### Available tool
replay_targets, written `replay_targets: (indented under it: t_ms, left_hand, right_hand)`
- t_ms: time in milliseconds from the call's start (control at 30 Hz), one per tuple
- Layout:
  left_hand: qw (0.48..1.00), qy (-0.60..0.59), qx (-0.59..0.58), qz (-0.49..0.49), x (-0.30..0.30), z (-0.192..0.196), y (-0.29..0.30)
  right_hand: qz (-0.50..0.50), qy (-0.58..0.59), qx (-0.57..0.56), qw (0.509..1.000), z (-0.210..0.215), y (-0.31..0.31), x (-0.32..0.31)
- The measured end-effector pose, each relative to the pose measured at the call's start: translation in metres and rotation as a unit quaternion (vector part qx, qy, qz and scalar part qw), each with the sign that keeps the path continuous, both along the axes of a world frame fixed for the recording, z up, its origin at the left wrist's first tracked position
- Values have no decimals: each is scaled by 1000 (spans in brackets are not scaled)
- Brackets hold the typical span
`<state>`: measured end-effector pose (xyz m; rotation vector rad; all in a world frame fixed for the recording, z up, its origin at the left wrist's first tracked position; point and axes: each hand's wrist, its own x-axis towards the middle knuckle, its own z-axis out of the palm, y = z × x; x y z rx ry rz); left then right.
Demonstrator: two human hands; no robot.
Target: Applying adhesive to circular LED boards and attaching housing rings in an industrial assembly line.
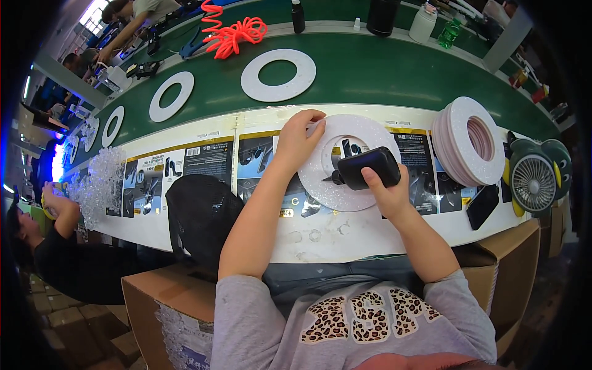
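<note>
I judge dispensing underway: right hand (391, 192) grips black bottle (370, 168), left hand (298, 139) pinches white ring's (319, 177) far-left edge; steady turning needed next.

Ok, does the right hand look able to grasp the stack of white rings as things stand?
Probably not yet: the right hand is wrapped around a black bottle. Reaching looks easy, though; the stack of white rings is to its right, with nothing upright between.
</note>
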<state>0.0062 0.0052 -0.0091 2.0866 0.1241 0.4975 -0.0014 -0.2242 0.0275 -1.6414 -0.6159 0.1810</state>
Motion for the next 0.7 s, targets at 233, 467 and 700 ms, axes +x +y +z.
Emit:
replay_targets:
  t_ms: [233,467,700]
  left_hand:
    - [1000,-5,5,-1,0,0,0]
    - [1000,-5,13,-2,0,0,1]
    - [1000,-6,11,-5,0,0,1]
  right_hand:
    - [4,4,5,1000,2,0,0]
    - [5,-7,-19,1000,2,0,1]
    - [-5,7,45,999,2,-3,0]
